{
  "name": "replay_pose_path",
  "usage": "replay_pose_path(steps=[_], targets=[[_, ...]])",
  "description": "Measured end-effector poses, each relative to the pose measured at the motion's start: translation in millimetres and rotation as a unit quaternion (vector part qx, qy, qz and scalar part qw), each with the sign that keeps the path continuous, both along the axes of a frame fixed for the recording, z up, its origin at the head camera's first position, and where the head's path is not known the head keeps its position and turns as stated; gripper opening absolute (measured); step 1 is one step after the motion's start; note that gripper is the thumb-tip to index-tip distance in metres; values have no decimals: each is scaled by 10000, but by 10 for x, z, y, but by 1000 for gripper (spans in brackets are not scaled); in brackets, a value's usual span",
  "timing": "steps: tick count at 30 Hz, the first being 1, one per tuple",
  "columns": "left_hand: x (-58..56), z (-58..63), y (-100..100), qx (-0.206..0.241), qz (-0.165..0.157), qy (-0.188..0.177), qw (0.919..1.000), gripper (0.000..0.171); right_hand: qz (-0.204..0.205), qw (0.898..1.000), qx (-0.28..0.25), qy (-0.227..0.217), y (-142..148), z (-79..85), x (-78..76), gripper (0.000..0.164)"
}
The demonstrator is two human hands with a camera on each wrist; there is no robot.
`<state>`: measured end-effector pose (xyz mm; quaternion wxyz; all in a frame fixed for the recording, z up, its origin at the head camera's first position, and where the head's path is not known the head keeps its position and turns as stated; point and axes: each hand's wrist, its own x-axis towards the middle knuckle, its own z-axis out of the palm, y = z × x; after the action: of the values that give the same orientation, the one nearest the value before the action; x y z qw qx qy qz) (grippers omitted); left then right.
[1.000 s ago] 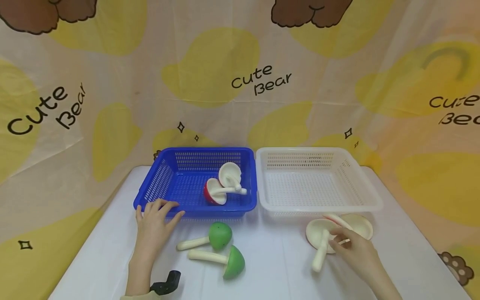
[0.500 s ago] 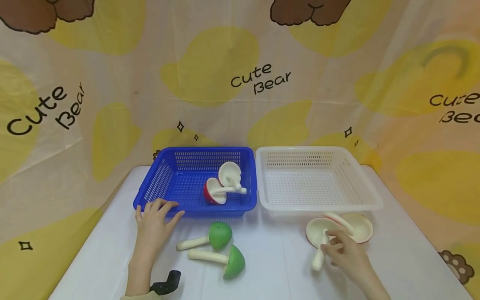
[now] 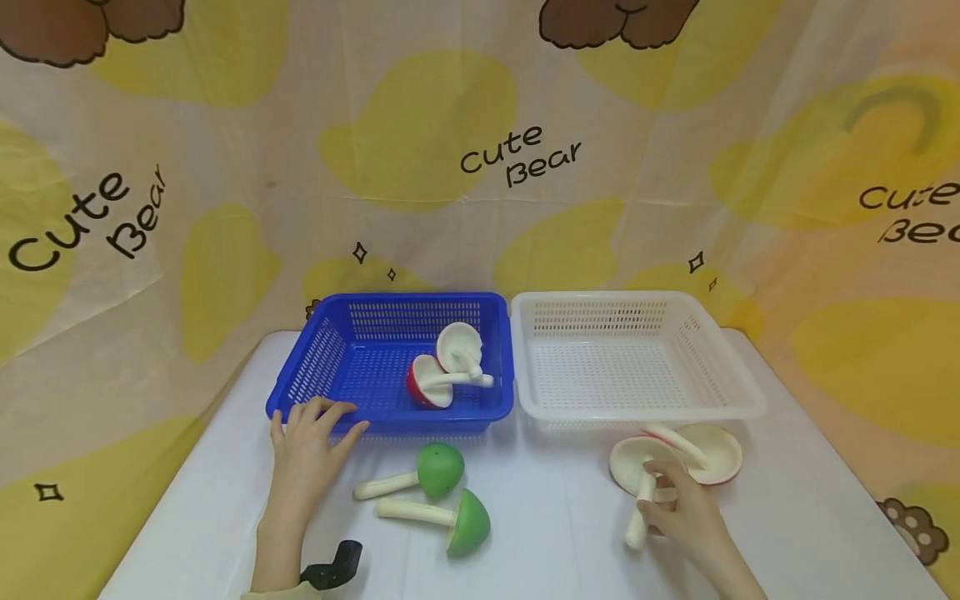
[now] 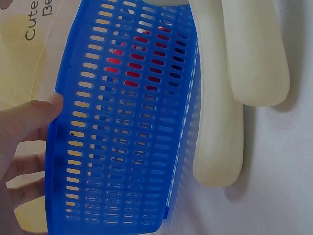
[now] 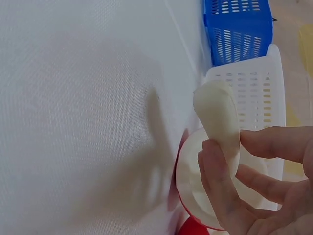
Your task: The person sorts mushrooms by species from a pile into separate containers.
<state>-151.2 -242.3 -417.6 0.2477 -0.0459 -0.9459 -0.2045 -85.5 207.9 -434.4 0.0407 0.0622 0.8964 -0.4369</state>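
My left hand (image 3: 309, 446) grips the front rim of the blue basket (image 3: 288, 375) near its left corner. In the left wrist view the thumb lies on the rim, with the other fingers behind it. My right hand (image 3: 686, 508) pinches the pale stem of a red-capped toy mushroom (image 3: 628, 467), its white underside facing up. In the right wrist view that stem (image 5: 217, 110) sits between thumb and fingers. Behind it, another red toy mushroom (image 3: 720, 454) lies cap-down on the table. Inside the blue basket are two toy mushrooms (image 3: 431, 392), at least one of them red.
Two green toy mushrooms (image 3: 441, 471) lie on the white table (image 3: 555, 533) before the blue basket, stems pointing left. A white basket (image 3: 637, 415) stands right beside the blue one. A printed cloth (image 3: 420, 125) hangs behind. A black piece (image 3: 333, 567) is at the left wrist.
My right hand has closed its fingers on the mushroom's stem, shifting left from between the two mushrooms. That mushroom has tilted slightly. The left hand has stayed at the rim.
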Motion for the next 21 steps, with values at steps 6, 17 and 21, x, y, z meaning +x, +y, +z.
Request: replay_pose_path(steps=[6,17,21], targets=[[5,3,1,19,3,-24,10000,27,-15,10000,-57,-6,-20,8,4,54],[6,-7,-5,32,-4,3,10000,28,-110,9999,-101,-23,-84,60,43,59],[3,-9,-4,26,-10,-7,10000,28,-34,10000,-32,-10,-120,91,54,59]])
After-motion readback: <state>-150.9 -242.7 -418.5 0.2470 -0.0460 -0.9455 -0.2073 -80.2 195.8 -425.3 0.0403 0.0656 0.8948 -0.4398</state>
